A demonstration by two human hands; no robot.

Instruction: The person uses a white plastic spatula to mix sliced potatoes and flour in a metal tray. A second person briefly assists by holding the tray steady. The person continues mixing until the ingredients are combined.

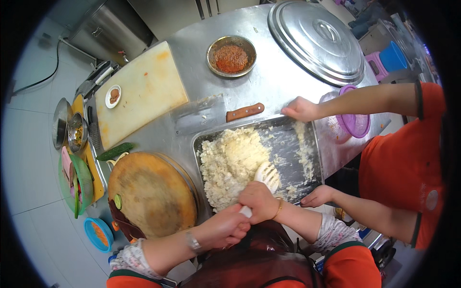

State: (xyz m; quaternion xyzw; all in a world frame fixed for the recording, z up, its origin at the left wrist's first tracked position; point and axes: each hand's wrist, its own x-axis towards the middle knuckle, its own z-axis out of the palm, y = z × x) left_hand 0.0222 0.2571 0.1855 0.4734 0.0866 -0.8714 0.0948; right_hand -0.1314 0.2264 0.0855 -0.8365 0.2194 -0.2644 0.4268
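Note:
Both my hands grip the handle of a white slotted spoon (268,175). My left hand (225,226) holds the handle's end, with my right hand (261,201) closed around it nearer the head. The spoon's slotted head rests against a pale, lumpy mashed mass (239,158) in a rectangular metal tray (318,158). The mass fills the tray's left part; thin smears cover some of the right part. A co-worker's one hand (300,109) holds the tray's far right corner, and the other hand (317,196) is at its near right corner.
A round wooden chopping block (155,194) stands left of the tray. Beyond the tray lies a cleaver (201,114). Farther back are a white cutting board (144,93), a bowl of red seasoning (231,59) and a large metal lid (320,39). Purple baskets (354,120) sit beside the co-worker.

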